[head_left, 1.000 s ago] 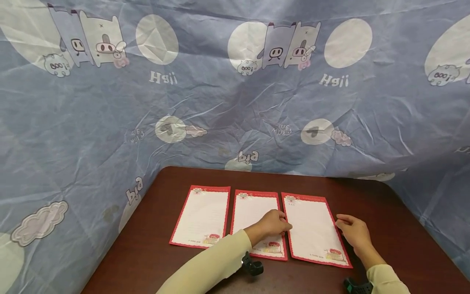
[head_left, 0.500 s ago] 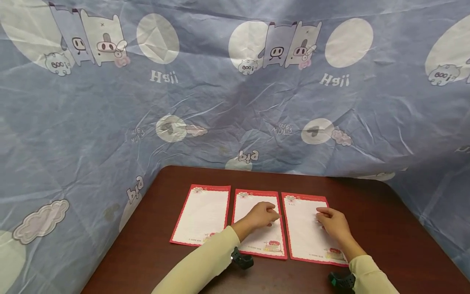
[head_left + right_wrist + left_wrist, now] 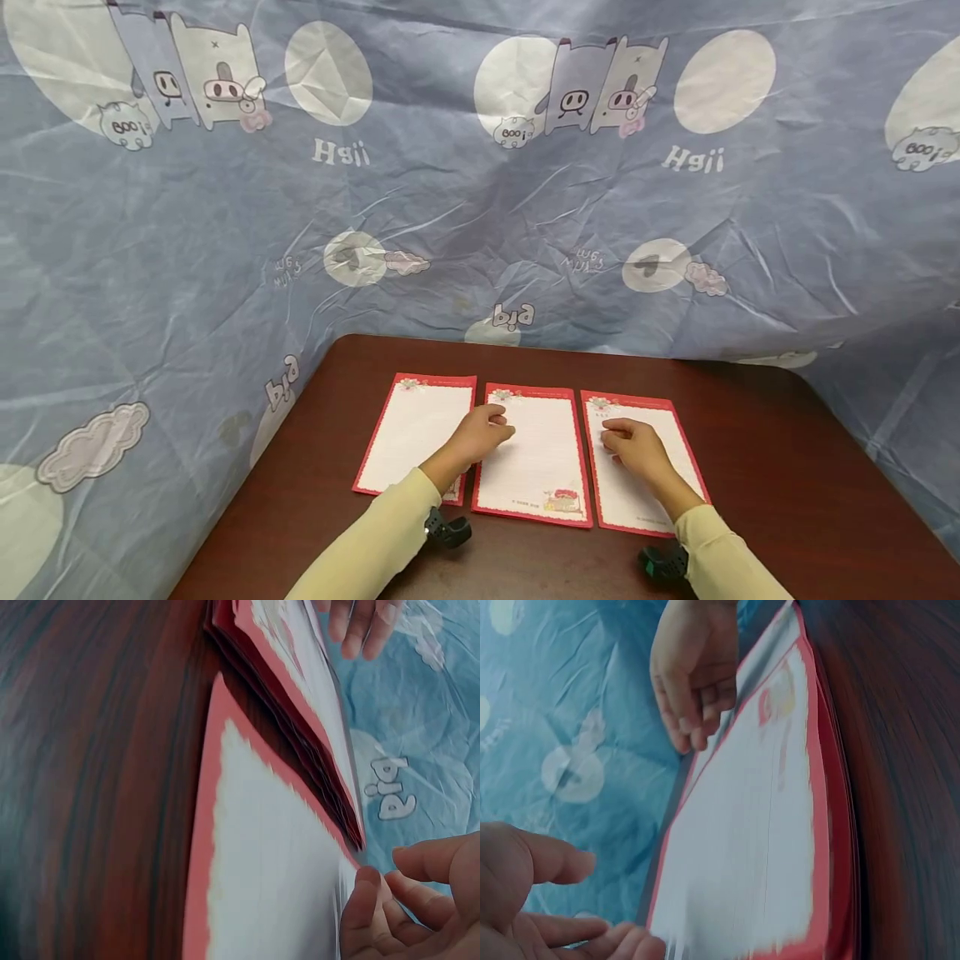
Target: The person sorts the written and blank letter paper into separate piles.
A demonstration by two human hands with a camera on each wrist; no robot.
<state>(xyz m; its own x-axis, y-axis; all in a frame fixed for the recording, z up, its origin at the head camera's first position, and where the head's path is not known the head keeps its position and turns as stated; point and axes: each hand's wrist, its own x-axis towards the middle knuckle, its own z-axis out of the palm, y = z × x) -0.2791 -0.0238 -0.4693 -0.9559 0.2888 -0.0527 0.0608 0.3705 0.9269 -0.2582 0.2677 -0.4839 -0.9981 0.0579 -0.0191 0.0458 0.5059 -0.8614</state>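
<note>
Three red-bordered sets of letter paper lie side by side on the table. My left hand [image 3: 476, 433] hovers over the gap between the left set [image 3: 427, 429] and the middle set [image 3: 534, 450], thumb and fingers apart. Above the right set [image 3: 660, 433] is my right hand [image 3: 633, 446], its fingers loosely bent. Neither hand holds anything. In the right wrist view, the middle set [image 3: 300, 712] shows layered edges of several sheets, while the right set [image 3: 262, 862] looks thinner. The left wrist view has my left hand [image 3: 532, 900] low at the left, beside paper [image 3: 742, 825].
The dark wooden table [image 3: 772, 467] has rounded far corners. A blue cartoon-printed cloth [image 3: 480, 200] hangs behind it and along the left side. Black wrist cameras [image 3: 450, 531] sit below both wrists.
Both hands have moved left: the left from the gap between middle and right sets to the gap between left and middle, the right from the right set's outer edge to over that set.
</note>
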